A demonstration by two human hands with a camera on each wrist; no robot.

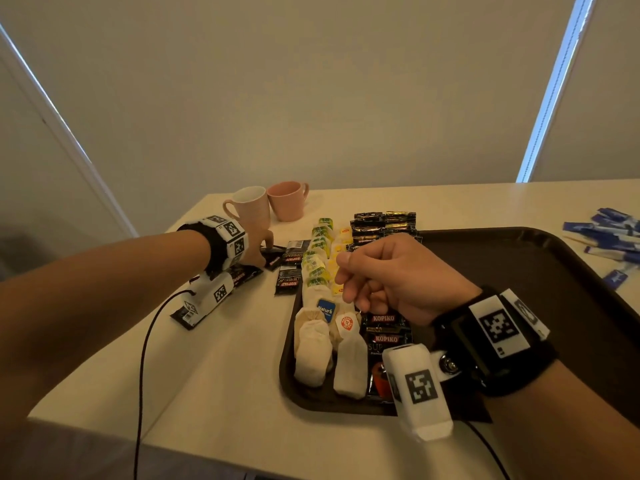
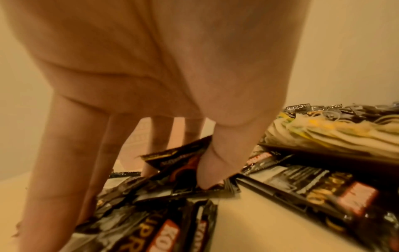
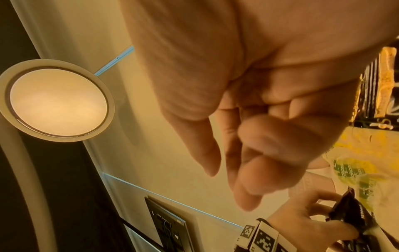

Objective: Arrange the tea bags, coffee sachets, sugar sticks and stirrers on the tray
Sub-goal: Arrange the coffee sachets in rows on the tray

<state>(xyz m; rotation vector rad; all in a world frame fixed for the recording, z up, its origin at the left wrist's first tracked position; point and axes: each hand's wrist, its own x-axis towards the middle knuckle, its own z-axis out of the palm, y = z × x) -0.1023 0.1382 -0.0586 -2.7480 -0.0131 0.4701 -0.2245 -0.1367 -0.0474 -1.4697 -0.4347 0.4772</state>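
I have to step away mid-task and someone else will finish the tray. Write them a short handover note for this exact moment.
Left hand: on the table left of the tray, pinching one loose coffee sachet.
Right hand: hovering over the tray, fingers loosely curled, holding nothing.
Done: tea bags in rows along the tray's left side, a column of coffee sachets beside them.
Left: several loose sachets on the table, then the blue sugar sticks lying right of the tray. Stirrers: cannot tell them apart there.

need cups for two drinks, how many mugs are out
2: one pink mug stands upright at the table's far edge behind the left hand; another mug sits upside down beside it, to its right.
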